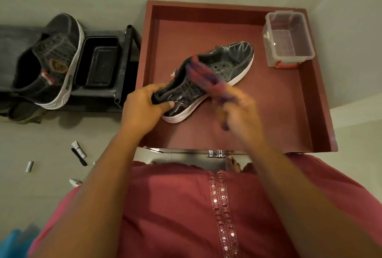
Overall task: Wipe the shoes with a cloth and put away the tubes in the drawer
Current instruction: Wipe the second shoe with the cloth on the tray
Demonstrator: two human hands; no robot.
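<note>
shoe (pixel 208 81) sits in the open red drawer (pixel 316 100), heel toward the person. left hand (pixel 142 106) grips the heel collar – thumb on the side panel. right hand (pixel 237 109) is motion-blurred, clutching a purple cloth (pixel 203 78) laid across the shoe's upper. clear plastic box (pixel 288 38) in the drawer's far right corner. second shoe (pixel 51 61) on the dark rack (pixel 128 55) beside a black tray (pixel 98 62). tubes (pixel 78 149) scattered on the floor – well apart from the drawer.

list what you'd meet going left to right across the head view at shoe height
shoe on the rack → black tray → left hand → shoe in the drawer → clear plastic box
</note>
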